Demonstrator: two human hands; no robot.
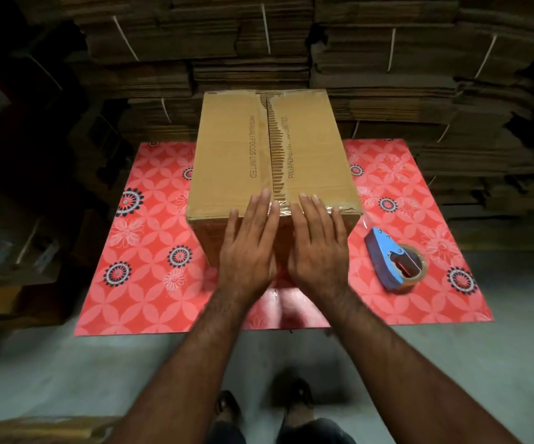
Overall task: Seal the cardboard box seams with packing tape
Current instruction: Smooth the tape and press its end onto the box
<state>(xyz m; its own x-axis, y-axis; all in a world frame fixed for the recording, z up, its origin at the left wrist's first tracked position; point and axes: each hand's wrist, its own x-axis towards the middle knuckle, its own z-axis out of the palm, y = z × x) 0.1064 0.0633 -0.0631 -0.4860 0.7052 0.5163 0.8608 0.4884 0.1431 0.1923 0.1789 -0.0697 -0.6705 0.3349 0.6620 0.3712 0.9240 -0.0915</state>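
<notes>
1. Bottom of frame: both forearms reach up toward frame center; feet on grey floor (451,363) below.
2. Left hand (249,248) & right hand (318,248): fingers straight, flat, gripping nothing, pressing near top edge of cardboard box (230,149) either side of center seam (268,149).
3. Box at frame center on red floral mat (150,251); clear tape along near edge.
4. Blue tape dispenser (393,259) w/ roll on mat, right of box, not touching it.
5. Top of frame: stacks of flat cardboard (387,59).

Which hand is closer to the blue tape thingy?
The right hand. It lies flat on the cardboard box at its near edge, on the side where the blue tape dispenser rests on the red mat. The left hand lies beside it, farther away.
</notes>
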